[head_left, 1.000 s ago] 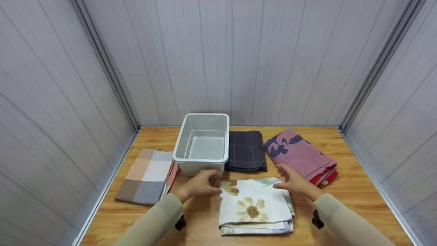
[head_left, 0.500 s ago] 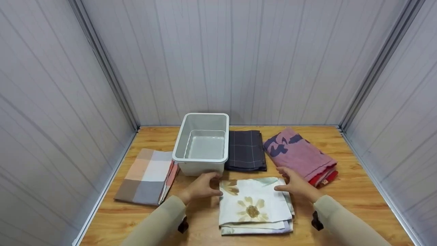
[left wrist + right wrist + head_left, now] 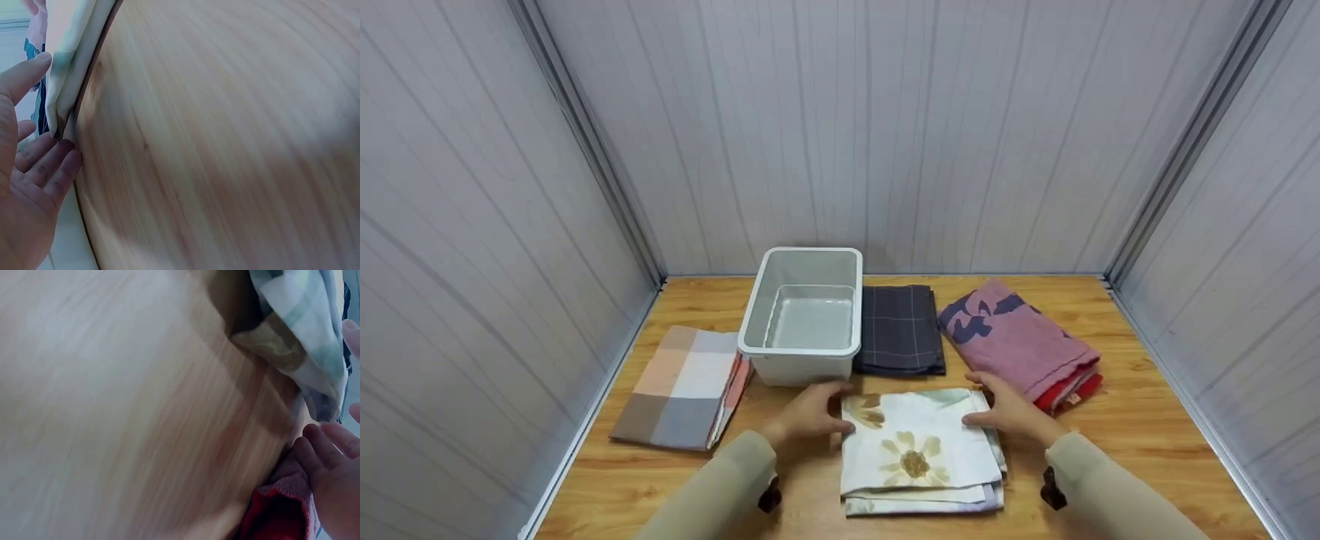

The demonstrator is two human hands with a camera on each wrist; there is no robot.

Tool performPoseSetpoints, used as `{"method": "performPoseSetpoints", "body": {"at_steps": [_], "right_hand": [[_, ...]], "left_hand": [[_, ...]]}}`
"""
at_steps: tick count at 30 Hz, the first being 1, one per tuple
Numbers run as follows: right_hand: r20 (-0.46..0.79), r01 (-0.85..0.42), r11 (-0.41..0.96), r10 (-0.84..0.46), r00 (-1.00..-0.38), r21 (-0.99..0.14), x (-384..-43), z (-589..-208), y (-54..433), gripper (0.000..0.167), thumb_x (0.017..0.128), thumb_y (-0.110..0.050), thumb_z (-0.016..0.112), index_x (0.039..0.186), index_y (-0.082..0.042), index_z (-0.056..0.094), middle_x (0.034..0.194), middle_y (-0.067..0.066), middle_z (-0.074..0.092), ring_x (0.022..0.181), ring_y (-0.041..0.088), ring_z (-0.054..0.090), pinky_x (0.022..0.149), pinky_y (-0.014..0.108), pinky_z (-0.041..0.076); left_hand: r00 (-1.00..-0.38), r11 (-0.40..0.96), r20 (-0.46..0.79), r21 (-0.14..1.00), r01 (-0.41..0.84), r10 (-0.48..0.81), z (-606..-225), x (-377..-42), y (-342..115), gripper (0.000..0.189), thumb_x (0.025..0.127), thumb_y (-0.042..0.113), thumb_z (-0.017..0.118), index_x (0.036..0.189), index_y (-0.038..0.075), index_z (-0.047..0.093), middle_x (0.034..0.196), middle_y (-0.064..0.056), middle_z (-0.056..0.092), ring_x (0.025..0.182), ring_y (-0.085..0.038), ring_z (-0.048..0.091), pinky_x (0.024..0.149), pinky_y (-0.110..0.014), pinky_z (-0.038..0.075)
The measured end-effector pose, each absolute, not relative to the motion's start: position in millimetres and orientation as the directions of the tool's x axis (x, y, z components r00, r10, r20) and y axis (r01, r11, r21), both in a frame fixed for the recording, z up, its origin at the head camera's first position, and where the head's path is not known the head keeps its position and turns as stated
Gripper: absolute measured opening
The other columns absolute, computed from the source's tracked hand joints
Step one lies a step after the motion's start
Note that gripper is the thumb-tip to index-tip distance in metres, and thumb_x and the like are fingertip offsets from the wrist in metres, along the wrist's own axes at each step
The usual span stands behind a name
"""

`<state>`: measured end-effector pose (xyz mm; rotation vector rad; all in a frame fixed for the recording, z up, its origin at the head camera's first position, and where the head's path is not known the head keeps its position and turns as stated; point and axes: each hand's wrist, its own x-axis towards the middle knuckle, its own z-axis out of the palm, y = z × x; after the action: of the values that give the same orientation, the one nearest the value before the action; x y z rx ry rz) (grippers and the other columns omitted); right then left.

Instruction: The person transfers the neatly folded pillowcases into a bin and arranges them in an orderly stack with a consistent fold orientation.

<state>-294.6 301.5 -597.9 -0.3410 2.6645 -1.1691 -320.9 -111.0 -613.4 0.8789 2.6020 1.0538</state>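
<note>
The cloth [image 3: 919, 457], white with tan flowers and hints of green, lies flat on the bench [image 3: 810, 495], folded into a layered rectangle between left hand [image 3: 812, 411] and right hand [image 3: 1011, 409], its far corners right beside them, its stacked edges nearer the person.

Bin [image 3: 802, 368] | 1 cloth [image 3: 682, 390] left | 2 cloths [image 3: 901, 330] [image 3: 1020, 341] right | nearest cloth [image 3: 919, 454] front-right

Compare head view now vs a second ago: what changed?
Left hand moved slightly right and back, opening a little wider. Right hand drew back slightly. No grip visibly taken or released. Unmoved: floral cloth, gray bin, checked cloth, dark cloth, pink cloth.
</note>
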Motion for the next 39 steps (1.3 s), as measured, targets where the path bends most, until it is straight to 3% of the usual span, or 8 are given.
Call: {"method": "performPoseSetpoints", "body": {"at_steps": [11, 18, 25, 39], "right_hand": [[-0.103, -0.131, 0.656, -0.305, -0.947, -0.743, -296, -602, 296, 0.088, 0.088, -0.021, 0.092, 0.16, 0.002, 0.047, 0.162, 0.028, 0.05, 0.15, 0.047, 0.047, 0.123, 0.066, 0.037], [-0.069, -0.168, 0.655, -0.32, -0.945, -0.737, -297, -605, 293, 0.086, 0.087, -0.017, 0.092, 0.157, 0.006, 0.048, 0.159, 0.029, 0.053, 0.149, 0.047, 0.048, 0.124, 0.066, 0.037], [-0.027, -0.232, 0.68, -0.348, -0.937, -0.696, -299, -607, 290, 0.084, 0.083, -0.013, 0.094, 0.151, 0.01, 0.052, 0.153, 0.031, 0.057, 0.143, 0.048, 0.053, 0.12, 0.065, 0.041], [-0.05, -0.225, 0.71, -0.344, -0.938, -0.668, -301, -606, 286, 0.081, 0.08, -0.012, 0.095, 0.147, 0.01, 0.056, 0.148, 0.031, 0.06, 0.139, 0.047, 0.055, 0.119, 0.065, 0.043]], "left_hand": [[-0.799, 0.591, 0.009, 0.668, 0.452, 0.601, -630, -329, -107, 0.078, 0.089, 0.031, 0.089, 0.151, -0.003, 0.058, 0.151, -0.023, 0.064, 0.142, -0.04, 0.059, 0.123, -0.054, 0.044], [-0.765, 0.548, 0.101, 0.639, 0.54, 0.636, -640, -330, -108, 0.076, 0.087, 0.03, 0.09, 0.148, -0.005, 0.059, 0.146, -0.024, 0.066, 0.137, -0.04, 0.061, 0.119, -0.053, 0.047], [-0.787, 0.585, 0.049, 0.641, 0.497, 0.615, -625, -322, -99, 0.079, 0.082, 0.02, 0.092, 0.148, -0.006, 0.058, 0.147, -0.024, 0.065, 0.14, -0.042, 0.059, 0.121, -0.053, 0.045], [-0.802, 0.599, 0.027, 0.65, 0.468, 0.597, -624, -320, -97, 0.08, 0.082, 0.018, 0.092, 0.15, -0.004, 0.057, 0.15, -0.023, 0.063, 0.142, -0.042, 0.057, 0.123, -0.055, 0.043]]}}
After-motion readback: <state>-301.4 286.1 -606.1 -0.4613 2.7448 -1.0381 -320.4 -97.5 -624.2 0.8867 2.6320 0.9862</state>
